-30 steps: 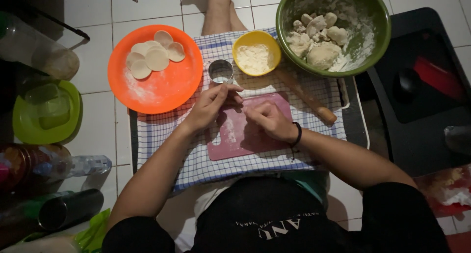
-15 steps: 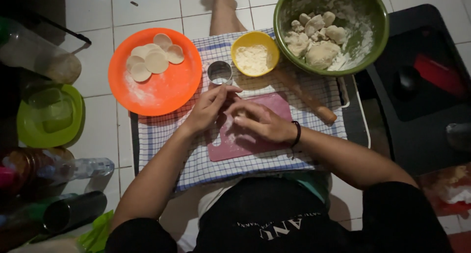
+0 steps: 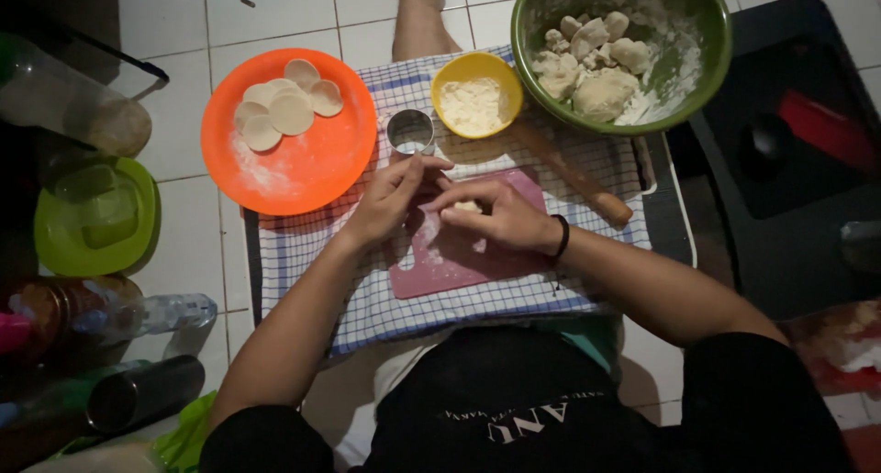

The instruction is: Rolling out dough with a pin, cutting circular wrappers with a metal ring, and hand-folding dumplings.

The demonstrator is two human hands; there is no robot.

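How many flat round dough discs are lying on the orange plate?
5, all clustered at the upper left of the orange plate: discs overlap each other, one at top, one at right. More may hide beneath the pile.

Counted four dough discs on one orange plate. One yellow bowl, one green bowl, one metal ring cutter, one rolling pin, one pink board. Two hands at work.

Both hands pinch a dough piece over the pink board.
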